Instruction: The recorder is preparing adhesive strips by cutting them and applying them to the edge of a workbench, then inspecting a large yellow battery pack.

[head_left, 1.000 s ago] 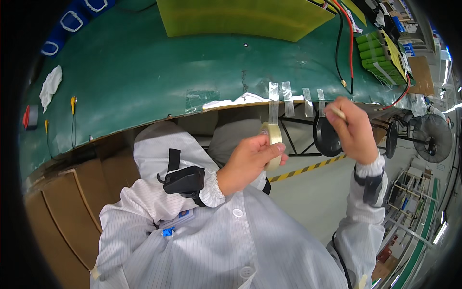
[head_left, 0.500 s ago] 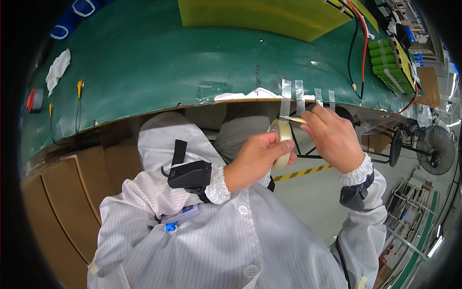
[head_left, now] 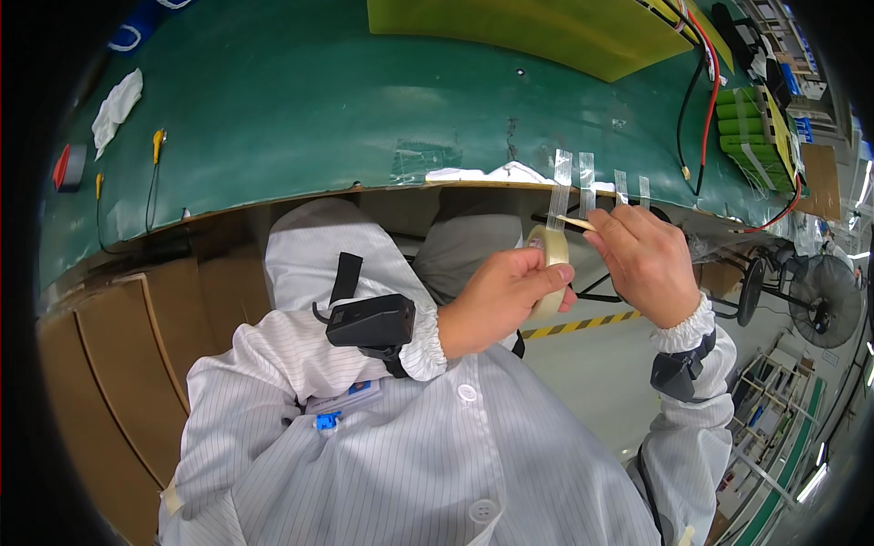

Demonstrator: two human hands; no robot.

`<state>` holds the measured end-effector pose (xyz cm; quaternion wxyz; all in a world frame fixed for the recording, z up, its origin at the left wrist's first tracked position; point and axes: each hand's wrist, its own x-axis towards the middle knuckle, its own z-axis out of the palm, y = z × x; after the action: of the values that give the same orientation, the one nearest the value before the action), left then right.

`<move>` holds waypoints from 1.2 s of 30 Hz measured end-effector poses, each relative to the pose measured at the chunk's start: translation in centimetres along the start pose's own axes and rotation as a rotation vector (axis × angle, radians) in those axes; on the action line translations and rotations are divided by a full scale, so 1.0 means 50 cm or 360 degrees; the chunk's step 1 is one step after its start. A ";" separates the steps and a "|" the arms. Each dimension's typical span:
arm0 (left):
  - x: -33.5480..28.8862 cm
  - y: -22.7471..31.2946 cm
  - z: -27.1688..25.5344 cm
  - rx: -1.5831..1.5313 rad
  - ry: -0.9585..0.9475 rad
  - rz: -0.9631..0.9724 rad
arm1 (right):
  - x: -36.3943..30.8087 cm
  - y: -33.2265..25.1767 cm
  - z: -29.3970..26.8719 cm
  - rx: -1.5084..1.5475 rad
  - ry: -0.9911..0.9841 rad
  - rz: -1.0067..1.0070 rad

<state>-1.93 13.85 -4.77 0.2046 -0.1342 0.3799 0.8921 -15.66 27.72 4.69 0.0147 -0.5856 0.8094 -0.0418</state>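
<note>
Basically, left hand has its fingers wrapped round the tape roll, thumb on the near face, just off the front edge of the bench. Other fingertips mostly hidden behind the roll. Clear tape strip runs from the roll up onto the bench edge. Right hand pinches a pale pointed stick; rear end is lost in the grip, so can't tell the exact tool. Its tip overlaps the strip; touching or just in front, can't tell. Three shorter strips hang to the right, lower ends hard to separate from the hand. Yellow-green panel is cut off by the top border; blue items top left mostly out of view.
</note>
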 end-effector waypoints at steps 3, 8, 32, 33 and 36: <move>0.000 0.001 0.001 0.0006 -0.0002 0.0011 | 0.002 -0.002 -0.002 -0.0028 -0.0011 -0.0005; 0.002 -0.001 -0.002 -0.0009 -0.0006 0.0003 | 0.007 -0.006 -0.002 -0.0057 -0.0006 -0.0039; -0.015 -0.006 -0.002 -0.0045 0.0002 -0.0088 | -0.008 -0.002 0.000 -0.0301 -0.0405 0.0076; -0.020 -0.009 0.000 -0.0024 -0.0063 -0.0124 | -0.014 0.000 0.018 -0.0273 -0.0342 0.0039; -0.024 -0.007 -0.002 -0.0019 -0.0102 -0.0126 | -0.012 -0.019 0.018 -0.0219 -0.0273 0.0012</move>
<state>-0.72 13.66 -4.60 0.2511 -0.1216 0.3622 0.8894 -14.53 27.93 3.84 0.0440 -0.5837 0.8083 0.0642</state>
